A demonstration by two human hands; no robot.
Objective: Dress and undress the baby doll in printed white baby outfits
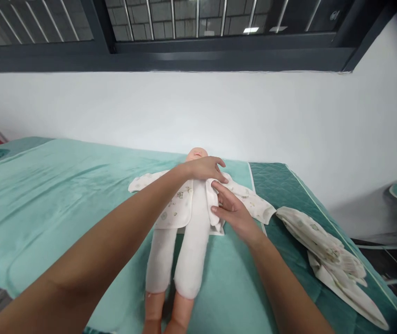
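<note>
A baby doll (200, 211) lies on its back with its feet toward me. It has a white body and legs, and its lower legs are bare. A white printed baby jacket (176, 208) spreads open under and around it, sleeves out to both sides. My left hand (208, 168) reaches across the doll's upper chest, thumb and fingers apart, touching the jacket near the shoulder on the right. My right hand (232, 208) grips the jacket's right front panel, its thumb and forefinger at the panel's edge. My left hand and forearm hide part of the neck and chest.
A light green blanket (62, 185) covers the bed, with a darker green quilted cover (271, 185) at the right. Crumpled white printed clothing (334, 255) lies there. Behind the bed rises a white wall (184, 111) under a barred window (198, 21).
</note>
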